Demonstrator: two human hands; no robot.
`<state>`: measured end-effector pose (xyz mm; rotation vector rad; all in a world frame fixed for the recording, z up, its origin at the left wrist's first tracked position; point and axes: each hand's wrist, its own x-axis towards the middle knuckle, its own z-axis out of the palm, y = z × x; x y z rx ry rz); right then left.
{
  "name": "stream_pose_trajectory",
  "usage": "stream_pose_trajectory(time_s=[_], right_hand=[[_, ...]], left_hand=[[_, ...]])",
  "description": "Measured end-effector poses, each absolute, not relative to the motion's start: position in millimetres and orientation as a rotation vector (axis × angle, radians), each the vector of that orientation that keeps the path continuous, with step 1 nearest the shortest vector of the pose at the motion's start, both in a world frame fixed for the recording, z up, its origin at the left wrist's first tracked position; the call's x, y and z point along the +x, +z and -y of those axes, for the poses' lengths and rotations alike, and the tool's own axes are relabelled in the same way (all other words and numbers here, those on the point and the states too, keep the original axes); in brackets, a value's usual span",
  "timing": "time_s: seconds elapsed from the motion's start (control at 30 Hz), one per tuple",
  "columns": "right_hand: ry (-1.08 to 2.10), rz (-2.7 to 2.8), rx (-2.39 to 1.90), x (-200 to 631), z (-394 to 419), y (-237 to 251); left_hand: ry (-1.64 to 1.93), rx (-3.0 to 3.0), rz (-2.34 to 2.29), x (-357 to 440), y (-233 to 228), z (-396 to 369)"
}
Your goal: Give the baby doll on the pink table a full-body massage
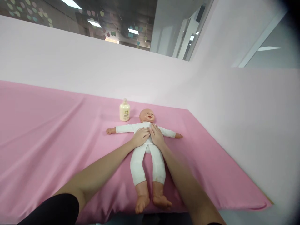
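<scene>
Head camera, and we're looking down at a baby doll [148,142] lying on its back in the middle of the pink sheet [51,131], head towards twelve o'clock, feet towards six. And there are our two hands, both down on its chest! Our left hand [141,137] lies palm down, coming in from the seven o'clock side, its fingers extended and laid close together, pointing towards two. Our right hand [156,135] comes up from the five o'clock side, palm down as well, fingers straight and close together, aimed at eleven; we can't tell whether there are slim gaps between them. The fingertips of both hands come in near the middle of the chest, and whether they touch each other we can't say. Nothing pinched, just flat hands on the white suit [137,162]. The doll's arms stretch out to nine and three, its legs lie slightly apart, bare feet by the sheet's near edge. Over at ten o'clock from our hands, a cream bottle [124,113] stands upright, well clear of our fingers, near the doll's head. Beyond, at twelve, we've the white wall [58,59] and a window [126,18] dotted with pastel hearts [113,33]; down at seven, a black sleeve [52,209] on our left arm.
</scene>
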<state>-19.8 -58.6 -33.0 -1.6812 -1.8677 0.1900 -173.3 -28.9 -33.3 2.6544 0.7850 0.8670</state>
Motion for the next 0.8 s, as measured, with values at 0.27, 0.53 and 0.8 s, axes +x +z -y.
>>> stream_pose_trajectory(time_s=[0.27,0.53,0.8], right_hand=[[0.229,1.904,-1.915,-26.7,101.0,-30.9],[0.305,2.219,-1.802,-47.7,148.5,-10.5],[0.245,2.248,-1.660,-49.4,118.0,-10.7]], left_hand=[[0.872,2.505,-1.023,-178.4,-34.9,22.0],[0.795,2.519,-1.138,-174.9,-34.8,24.3],[0.749,2.537,-1.196,-177.4,-37.3,22.1]])
